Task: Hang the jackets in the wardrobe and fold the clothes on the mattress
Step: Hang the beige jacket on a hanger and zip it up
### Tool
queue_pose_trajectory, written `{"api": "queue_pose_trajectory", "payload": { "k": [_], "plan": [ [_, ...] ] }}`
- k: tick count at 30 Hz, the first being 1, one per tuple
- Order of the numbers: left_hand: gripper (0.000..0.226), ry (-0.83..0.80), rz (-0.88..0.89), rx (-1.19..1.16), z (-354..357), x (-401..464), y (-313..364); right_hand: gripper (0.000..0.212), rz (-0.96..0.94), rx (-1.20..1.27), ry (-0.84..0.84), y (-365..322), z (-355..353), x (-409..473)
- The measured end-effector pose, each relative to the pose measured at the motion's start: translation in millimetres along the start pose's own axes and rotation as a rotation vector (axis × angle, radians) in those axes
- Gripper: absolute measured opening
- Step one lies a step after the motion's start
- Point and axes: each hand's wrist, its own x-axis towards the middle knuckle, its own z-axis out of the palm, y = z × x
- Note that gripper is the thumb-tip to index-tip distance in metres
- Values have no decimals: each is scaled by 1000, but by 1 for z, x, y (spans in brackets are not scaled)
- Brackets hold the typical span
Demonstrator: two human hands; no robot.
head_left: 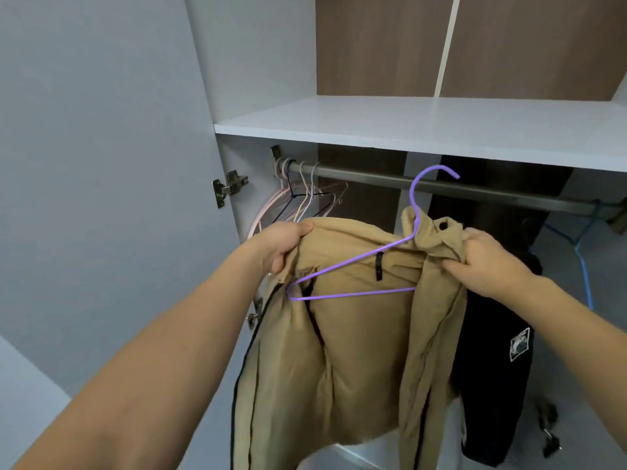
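Both hands grip the tan jacket (356, 334) at its shoulders, left hand (281, 245), right hand (485, 262). Its purple hanger (353, 266) hooks upward, just below and in front of the rail (509, 195).

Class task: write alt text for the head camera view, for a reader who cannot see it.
Two bare hands, left hand and right hand, grip a tan fabric jacket draped on a purple wire hanger, held up before the dark metal wardrobe rail. A black garment hangs at right; empty hangers cluster at left.
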Motion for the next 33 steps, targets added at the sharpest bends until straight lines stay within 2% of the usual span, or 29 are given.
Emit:
{"api": "queue_pose_trajectory", "payload": {
  "k": [3, 6, 9, 12, 15, 17, 19, 22, 25, 27, 28, 31, 33],
  "plan": [
    [21, 49, 14, -31, 14, -12, 20, 36, 34, -153, 24, -1, 13, 3],
    [31, -10, -4, -317, 39, -26, 29, 29, 37, -178, 73, -18, 29, 8],
    [30, -75, -58, -522, 67, -40, 30, 23, 32, -74, 146, -42, 37, 18],
    [25, -112, 62, -499, 75, -47, 31, 20, 131, 130, 208, -49, 32, 27],
    [22, -162, 345, -161, 61, -47, 30, 20, 249, 267, 253, -45, 19, 32],
    [22, -150, 595, 315, 42, -40, 24, 20, 308, 321, 310, -43, 12, 34],
    [20, -120, 729, 706, 28, -27, 13, 14, 349, 389, 349, -43, 10, 36],
    [20, -116, 791, 930, 20, -12, -5, 22, 328, 354, 354, -50, 14, 45],
    [18, 94, 872, 985, 17, 4, -17, 26, 308, 141, 400, -54, 24, 51],
    [22, 230, 857, 864, 7, 13, -14, 25, 297, 6, 442, -53, 29, 52],
    [24, 243, 797, 780, 0, 17, -10, 26, 284, -62, 449, -52, 29, 52],
    [20, 222, 481, 448, -18, 29, -1, 26, 197, -262, 442, -49, 27, 50],
    [20, 137, 269, 182, -16, 27, 4, 22, 143, -369, 415, -50, 25, 47]
  ]
}}
